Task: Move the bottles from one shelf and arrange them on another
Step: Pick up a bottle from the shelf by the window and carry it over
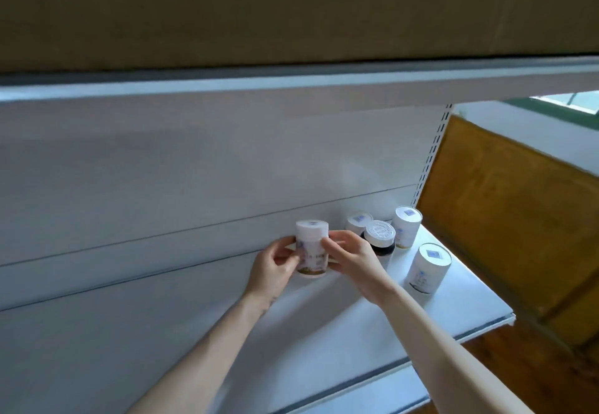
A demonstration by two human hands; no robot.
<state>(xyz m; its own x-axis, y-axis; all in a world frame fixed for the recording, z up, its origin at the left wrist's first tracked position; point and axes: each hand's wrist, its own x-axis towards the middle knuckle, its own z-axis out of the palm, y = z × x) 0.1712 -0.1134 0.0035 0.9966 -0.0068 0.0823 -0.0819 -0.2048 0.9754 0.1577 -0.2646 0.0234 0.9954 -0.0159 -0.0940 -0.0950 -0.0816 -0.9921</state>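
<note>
A white bottle with a white cap stands at the back of the white shelf, against the back panel. My left hand grips its left side and my right hand grips its right side. To its right stand three more bottles: a white one, a dark one with an embossed white cap, and a taller white one. A white cylinder bottle stands alone nearer the shelf's right front edge.
An upper shelf overhangs the scene with a brown cardboard box on it. A slotted upright ends the back panel at the right. Beyond it lies a brown wooden board and wooden floor.
</note>
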